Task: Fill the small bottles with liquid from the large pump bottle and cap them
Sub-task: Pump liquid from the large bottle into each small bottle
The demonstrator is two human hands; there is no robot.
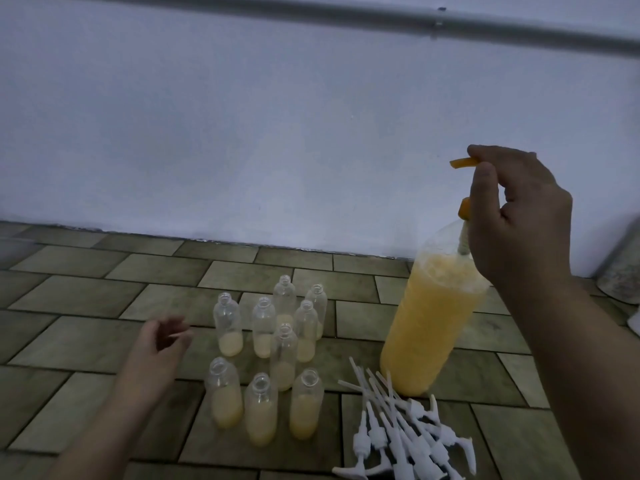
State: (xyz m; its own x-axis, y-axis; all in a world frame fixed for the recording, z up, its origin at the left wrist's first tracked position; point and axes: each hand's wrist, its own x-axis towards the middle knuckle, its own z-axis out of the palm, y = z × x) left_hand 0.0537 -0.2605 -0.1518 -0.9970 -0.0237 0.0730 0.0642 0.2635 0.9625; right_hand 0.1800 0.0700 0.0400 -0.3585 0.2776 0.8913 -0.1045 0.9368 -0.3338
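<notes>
A large clear pump bottle (431, 317) of orange liquid stands tilted on the tiled floor at right. My right hand (519, 209) grips its orange pump head (464, 163) from above. Several small clear bottles (284, 355), uncapped and each partly filled with pale yellow liquid, stand in a cluster left of it. My left hand (162, 344) hovers just left of the cluster, fingers loosely curled, holding nothing. A pile of white pump caps (401, 431) with long dip tubes lies in front of the large bottle.
A white wall (277, 133) rises behind the tiled floor (86, 296), with a grey pipe (415, 19) along its top. A pale container (620, 271) stands at the far right edge.
</notes>
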